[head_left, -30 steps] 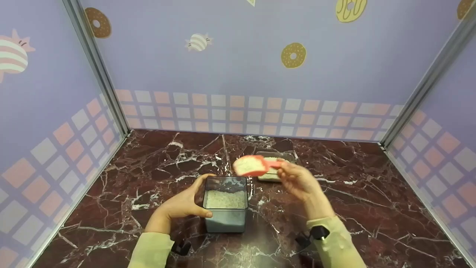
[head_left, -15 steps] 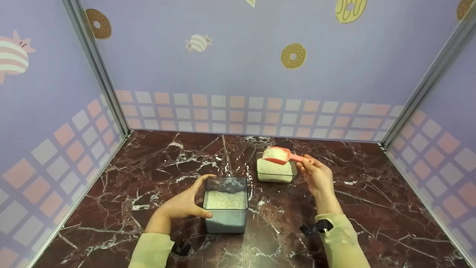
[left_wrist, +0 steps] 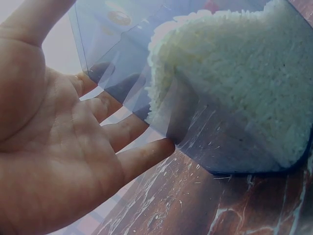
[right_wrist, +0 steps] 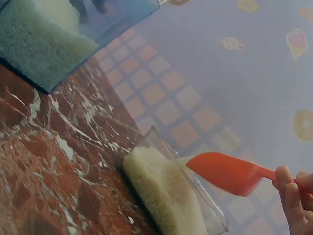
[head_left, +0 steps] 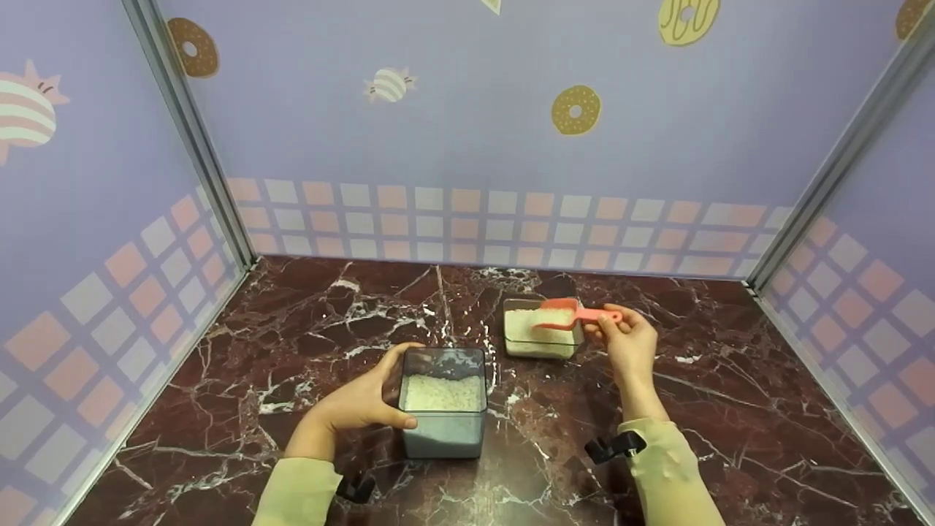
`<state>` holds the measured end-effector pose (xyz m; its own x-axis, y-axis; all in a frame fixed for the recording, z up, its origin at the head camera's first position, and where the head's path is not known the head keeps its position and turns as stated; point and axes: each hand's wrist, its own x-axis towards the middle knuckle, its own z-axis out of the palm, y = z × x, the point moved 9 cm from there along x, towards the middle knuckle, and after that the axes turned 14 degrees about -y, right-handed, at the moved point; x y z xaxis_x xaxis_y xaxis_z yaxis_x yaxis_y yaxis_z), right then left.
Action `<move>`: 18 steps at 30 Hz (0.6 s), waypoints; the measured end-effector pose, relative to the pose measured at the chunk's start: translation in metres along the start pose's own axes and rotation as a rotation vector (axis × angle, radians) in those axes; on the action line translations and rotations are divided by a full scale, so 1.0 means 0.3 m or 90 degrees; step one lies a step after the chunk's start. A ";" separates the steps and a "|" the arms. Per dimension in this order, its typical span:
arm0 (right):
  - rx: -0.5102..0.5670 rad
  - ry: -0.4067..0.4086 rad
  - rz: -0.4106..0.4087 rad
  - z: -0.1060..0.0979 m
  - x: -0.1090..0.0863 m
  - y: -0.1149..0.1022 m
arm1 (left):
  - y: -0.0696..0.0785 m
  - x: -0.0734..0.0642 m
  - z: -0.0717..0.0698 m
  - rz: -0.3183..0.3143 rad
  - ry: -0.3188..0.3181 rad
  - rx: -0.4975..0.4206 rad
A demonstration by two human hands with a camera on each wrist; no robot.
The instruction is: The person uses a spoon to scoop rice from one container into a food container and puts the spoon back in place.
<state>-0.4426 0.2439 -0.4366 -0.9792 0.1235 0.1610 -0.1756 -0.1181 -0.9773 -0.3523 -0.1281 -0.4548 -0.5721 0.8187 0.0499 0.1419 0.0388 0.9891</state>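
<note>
My right hand pinches the handle of an orange-red scoop. The scoop is tipped over a shallow clear container of white rice, and pale grains show at its lip in the right wrist view. A taller, bluish see-through container stands upright nearer to me, part filled with rice. Around its left side my left hand holds it, thumb on the near face and fingers toward the far side. In the left wrist view, the fingertips touch its wall.
Dark red marbled tabletop lies under everything, with stray rice grains between the two containers. Patterned purple panels enclose the back and both sides. Each sleeve has a black wrist strap.
My right hand has carried the rice-filled scoop rightward, from near the tall container to over the shallow one, then tipped it. The left hand and tall container stay put.
</note>
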 end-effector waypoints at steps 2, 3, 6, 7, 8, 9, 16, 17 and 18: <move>-0.029 0.008 -0.002 -0.014 -0.002 -0.012 | -0.002 0.000 0.000 0.000 0.000 0.000; -0.037 0.010 -0.005 -0.022 -0.001 -0.017 | -0.003 0.000 0.000 -0.001 0.001 0.000; -0.073 0.022 -0.018 -0.043 -0.003 -0.040 | -0.005 0.000 0.000 -0.001 0.001 0.001; -0.088 0.028 -0.026 -0.049 -0.003 -0.049 | -0.005 0.000 -0.001 -0.001 0.001 0.003; -0.107 0.033 -0.036 -0.055 -0.005 -0.059 | -0.005 0.000 -0.001 -0.002 0.002 0.005; -0.132 0.039 -0.046 -0.060 -0.007 -0.069 | -0.005 0.000 -0.002 -0.002 0.001 0.006; -0.324 0.068 -0.176 -0.035 -0.044 -0.166 | -0.002 -0.002 -0.008 -0.012 0.009 0.036; -0.347 0.069 -0.199 -0.025 -0.051 -0.179 | -0.001 -0.003 -0.009 -0.013 0.010 0.040; -0.366 0.069 -0.221 -0.015 -0.059 -0.192 | 0.000 -0.004 -0.010 -0.014 0.012 0.044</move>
<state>-0.4149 0.2529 -0.3839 -0.8550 0.1605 0.4931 -0.3666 0.4855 -0.7937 -0.3540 -0.1307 -0.4545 -0.5907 0.8063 0.0313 0.1835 0.0965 0.9783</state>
